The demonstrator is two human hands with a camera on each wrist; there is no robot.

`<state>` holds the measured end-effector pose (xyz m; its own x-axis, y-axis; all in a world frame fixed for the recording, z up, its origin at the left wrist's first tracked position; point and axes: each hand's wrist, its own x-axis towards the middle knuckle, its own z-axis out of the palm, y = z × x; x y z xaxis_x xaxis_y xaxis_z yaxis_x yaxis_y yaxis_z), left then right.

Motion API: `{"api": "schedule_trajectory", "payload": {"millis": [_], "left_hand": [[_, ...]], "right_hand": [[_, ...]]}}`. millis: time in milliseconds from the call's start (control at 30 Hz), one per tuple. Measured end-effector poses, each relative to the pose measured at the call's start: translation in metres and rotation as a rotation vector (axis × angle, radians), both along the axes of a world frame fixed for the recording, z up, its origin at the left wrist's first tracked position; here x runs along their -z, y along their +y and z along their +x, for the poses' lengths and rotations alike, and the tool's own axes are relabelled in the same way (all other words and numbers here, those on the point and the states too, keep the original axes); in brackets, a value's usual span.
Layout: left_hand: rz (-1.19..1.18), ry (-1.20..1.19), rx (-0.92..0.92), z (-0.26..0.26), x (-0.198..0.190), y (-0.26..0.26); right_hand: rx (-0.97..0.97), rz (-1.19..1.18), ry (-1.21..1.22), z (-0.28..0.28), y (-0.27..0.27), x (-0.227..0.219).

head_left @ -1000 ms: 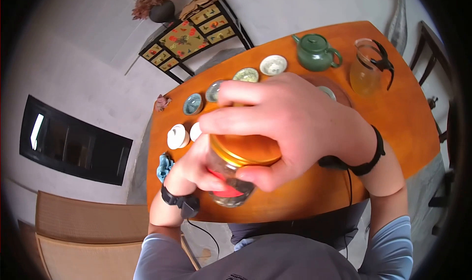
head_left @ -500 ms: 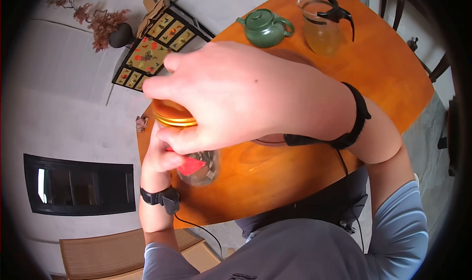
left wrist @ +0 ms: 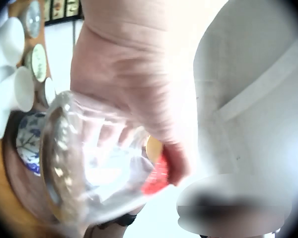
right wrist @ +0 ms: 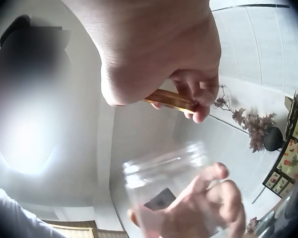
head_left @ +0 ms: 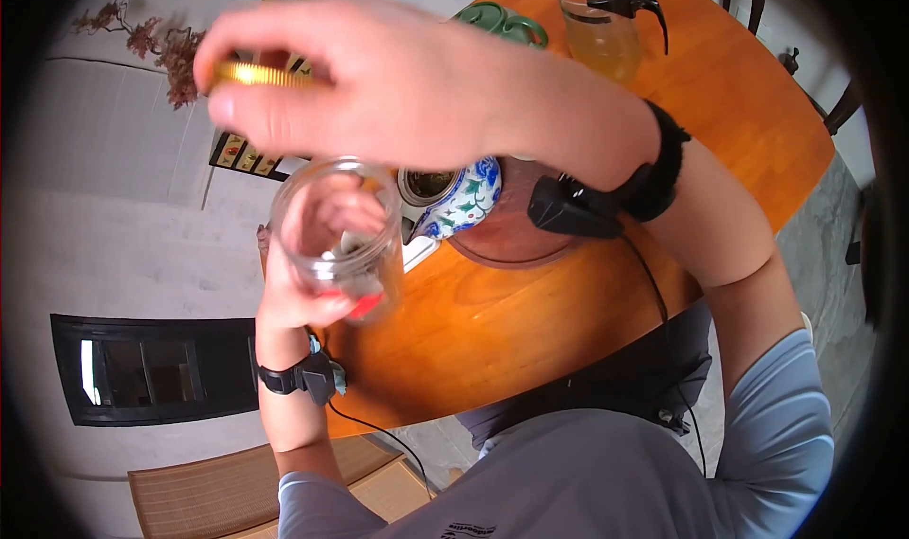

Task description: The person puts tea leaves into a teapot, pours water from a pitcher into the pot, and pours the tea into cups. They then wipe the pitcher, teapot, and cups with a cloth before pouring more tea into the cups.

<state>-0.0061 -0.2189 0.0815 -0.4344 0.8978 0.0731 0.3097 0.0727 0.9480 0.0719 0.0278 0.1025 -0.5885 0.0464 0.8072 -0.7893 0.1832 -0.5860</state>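
Observation:
My left hand (head_left: 286, 288) grips a clear jar (head_left: 383, 255) around its side, over the table's left part. The jar's mouth is uncovered and tilts toward me. A red label (head_left: 365, 304) shows low on its wall, and a few pale pieces lie inside. Just above the mouth, my right hand (head_left: 369, 89) pinches a gold screw lid (head_left: 260, 75) between thumb and fingers. In the right wrist view the lid (right wrist: 171, 100) is apart from the jar (right wrist: 164, 183), with a gap between them. The left wrist view looks along the jar's wide rim (left wrist: 52, 163).
Beyond the jar, a blue-and-white pot (head_left: 473, 198) stands uncovered by a round brown tray (head_left: 511, 241). Farther back are a green teapot (head_left: 521, 32) and a glass pitcher (head_left: 601, 46) with yellowish liquid. Small cups (left wrist: 38, 62) stand on the table (head_left: 492, 307).
The gold lid has come off the jar and moved up in my right hand. Both hands have shifted left in the head view, while the left keeps its hold on the jar.

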Motion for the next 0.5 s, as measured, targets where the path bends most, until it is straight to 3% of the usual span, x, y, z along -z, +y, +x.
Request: {"api": "schedule_trajectory", "payload": {"millis": [67, 133, 167, 233, 267, 300, 333, 400, 433, 500], "left_hand": [[-0.135, 0.452, -0.056, -0.008, -0.009, 0.002], [-0.192, 0.765, -0.284, 0.000, -0.009, 0.010], [-0.192, 0.766, -0.297, -0.001, -0.010, 0.013], [-0.349, 1.127, -0.384, -0.006, -0.013, 0.021], [-0.349, 1.130, -0.395, -0.009, -0.012, 0.023], [-0.358, 1.259, -0.323, -0.012, -0.009, 0.023], [-0.369, 1.387, -0.252, -0.013, -0.007, 0.024], [-0.363, 1.372, -0.293, -0.010, -0.004, 0.029], [-0.313, 1.352, -0.301, -0.013, -0.005, 0.029], [-0.271, 1.357, -0.254, -0.019, -0.008, 0.026]], "right_hand": [[0.156, 0.037, -0.025, 0.016, 0.013, -0.010], [0.102, 0.043, -0.071, 0.035, 0.021, -0.019], [0.117, 0.017, 0.040, 0.044, 0.022, -0.022], [0.179, -0.059, 0.127, 0.049, 0.018, -0.025], [0.212, -0.095, 0.169, 0.051, 0.016, -0.027], [-0.001, -0.060, 0.094, 0.047, 0.033, -0.028], [-0.076, -0.066, 0.103, 0.042, 0.033, -0.028], [-0.226, -0.080, 0.112, 0.032, 0.034, -0.029], [-0.311, -0.073, -0.038, 0.045, 0.042, -0.038], [-0.056, 0.063, -0.013, 0.032, 0.037, -0.033]]}}
